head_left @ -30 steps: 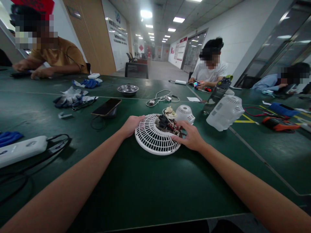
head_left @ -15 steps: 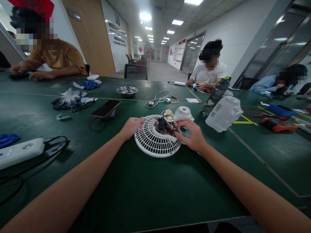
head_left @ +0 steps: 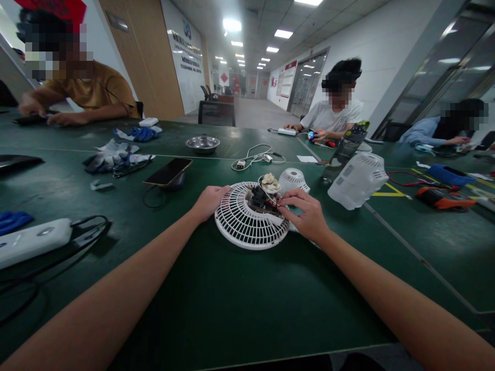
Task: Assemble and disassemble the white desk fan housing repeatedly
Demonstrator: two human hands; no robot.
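A round white fan grille (head_left: 247, 234) lies on the green table, its ribs facing up. My left hand (head_left: 210, 203) is closed on the grille's left rim, with the thumb hidden. A dark motor (head_left: 261, 200) with thin wires sits at the grille's centre, topped by a cream-coloured part (head_left: 269, 183). At the motor's right side, my right hand (head_left: 305, 212) pinches the thin reddish wires between thumb and fingertips. Just behind that hand stands a white vented dome cover (head_left: 293, 180), partly hidden by the fingers.
Beyond the grille lie a white cable (head_left: 253, 158) and a metal bowl (head_left: 202, 145). A phone (head_left: 168, 172) and gloves (head_left: 112, 157) are to the left. On the right are a bottle (head_left: 344, 154), a white plastic housing (head_left: 358, 183) and an orange multimeter (head_left: 444, 197). Co-workers sit around the table.
My right thumb and fingertips have drawn together at the wires; my left hand keeps its place. Across the table, the white-shirted person's hand has moved to a white device. A dark object appears at far left.
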